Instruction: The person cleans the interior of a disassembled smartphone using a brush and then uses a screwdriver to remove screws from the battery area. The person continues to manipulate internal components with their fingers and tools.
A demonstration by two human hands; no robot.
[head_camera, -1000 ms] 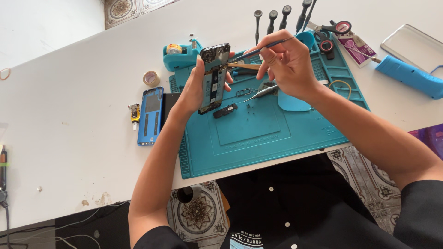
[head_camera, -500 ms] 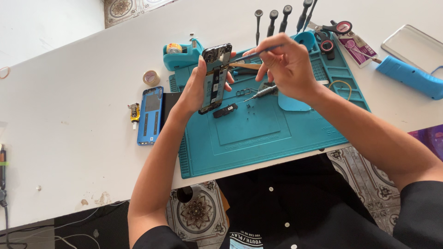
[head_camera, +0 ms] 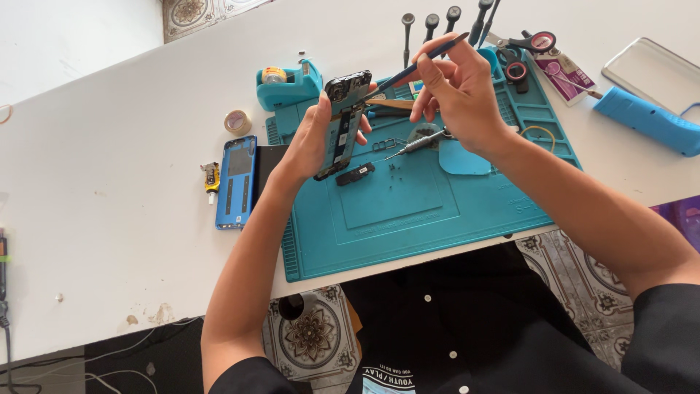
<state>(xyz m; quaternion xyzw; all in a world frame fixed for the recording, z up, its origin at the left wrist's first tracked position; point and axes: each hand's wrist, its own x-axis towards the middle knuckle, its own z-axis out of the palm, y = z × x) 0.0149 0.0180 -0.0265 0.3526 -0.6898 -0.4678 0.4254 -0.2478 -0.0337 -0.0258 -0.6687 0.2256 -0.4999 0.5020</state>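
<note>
The white worktop [head_camera: 109,241] was the biggest thing I saw, and a teal mat [head_camera: 408,219] lay on it in front of me. On the worktop, left of the mat, a blue back cover [head_camera: 235,181] lay flat. Far right lay a blue tool case [head_camera: 645,120]. A teal tape holder [head_camera: 288,84] sat at the mat's top left corner, with a small tape roll [head_camera: 238,122] near it.

My left hand [head_camera: 310,142] held the phone [head_camera: 343,120] up above the mat, tilted, with its open inside facing me. The fingers [head_camera: 364,117] of that hand were closed around its edges. My right hand [head_camera: 459,95] pinched a thin blue tool [head_camera: 415,67], fingers shut tight on it like on a pencil. Its tip touched the top part of the phone, by the camera end. I could not tell what small part the tip met.

A small screwdriver [head_camera: 419,144] lay on the mat under my right hand, and a little black part [head_camera: 355,174] lay just below the phone. Scissors [head_camera: 529,42] and a row of drivers [head_camera: 430,25] sat along the top edge.

To do this well, I thought the phone should be kept very steady and the tip pushed only softly, so nothing tiny got bent or flew off the mat.
</note>
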